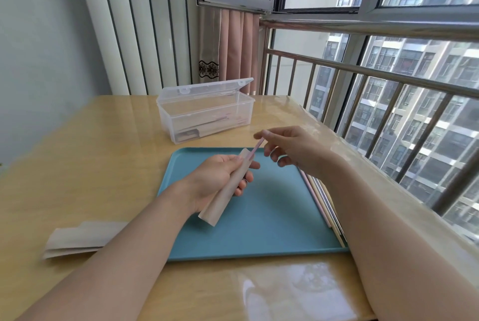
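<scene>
Tray (259, 217): left hand (217, 178) grips sleeve (220, 204) (straws (320, 204) edge-side).

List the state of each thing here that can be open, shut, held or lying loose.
Left hand: grips the beige paper sleeve.
Right hand: pinches the thin pink stick.
Beige paper sleeve: lifted, pink stick partly inside.
Clear plastic box: lid open, few items inside.
Teal plastic tray: flat on the wooden table, thin sticks along right edge.
Stack of beige paper sleeves: lying loose on table.
</scene>
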`<control>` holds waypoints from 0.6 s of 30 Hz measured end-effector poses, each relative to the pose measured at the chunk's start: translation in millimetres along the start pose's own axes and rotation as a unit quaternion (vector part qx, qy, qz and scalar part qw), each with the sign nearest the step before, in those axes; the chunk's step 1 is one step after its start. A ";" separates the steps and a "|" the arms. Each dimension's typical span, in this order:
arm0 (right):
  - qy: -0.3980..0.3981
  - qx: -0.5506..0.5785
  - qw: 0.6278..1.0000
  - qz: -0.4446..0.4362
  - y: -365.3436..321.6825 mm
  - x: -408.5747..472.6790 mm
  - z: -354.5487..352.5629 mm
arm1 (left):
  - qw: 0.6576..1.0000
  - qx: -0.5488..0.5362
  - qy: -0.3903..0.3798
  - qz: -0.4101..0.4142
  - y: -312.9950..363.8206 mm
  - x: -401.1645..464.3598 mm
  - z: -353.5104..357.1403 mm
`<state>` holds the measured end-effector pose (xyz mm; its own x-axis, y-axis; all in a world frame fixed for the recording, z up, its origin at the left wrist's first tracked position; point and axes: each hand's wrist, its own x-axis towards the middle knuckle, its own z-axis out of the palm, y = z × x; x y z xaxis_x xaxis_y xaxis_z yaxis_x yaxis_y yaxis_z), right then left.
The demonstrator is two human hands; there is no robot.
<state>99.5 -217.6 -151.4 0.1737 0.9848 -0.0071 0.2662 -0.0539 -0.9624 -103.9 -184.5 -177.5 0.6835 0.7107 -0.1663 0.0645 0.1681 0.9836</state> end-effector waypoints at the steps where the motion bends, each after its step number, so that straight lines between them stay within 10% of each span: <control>1: -0.023 -0.008 1.000 0.005 1.1 -0.3 1.0 | 1.000 -0.001 -0.001 -0.002 -0.2 -0.2 0.1; 5: -0.086 -0.022 0.996 0.007 -3.8 -5.6 1.3 | 1.000 0.002 0.001 -0.005 0.3 -0.1 -0.2; 8: 0.055 -0.146 0.988 -0.001 -3.6 -6.0 -22.2 | 1.000 0.008 0.014 -0.014 -1.2 0.6 -1.4; 13: 0.078 -0.517 0.845 0.112 11.6 -5.2 -52.0 | 0.999 0.008 0.033 -0.021 -5.0 4.8 -3.6; 18: 0.082 -0.534 0.831 0.129 10.6 0.8 -36.1 | 0.999 0.025 0.033 -0.022 -6.2 5.6 -3.7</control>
<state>136.7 -223.3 -151.8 0.4598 0.8864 -0.0545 0.8749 -0.4626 -0.1433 -103.2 -179.0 -184.7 0.6300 0.7474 -0.2111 0.1299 0.1666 0.9774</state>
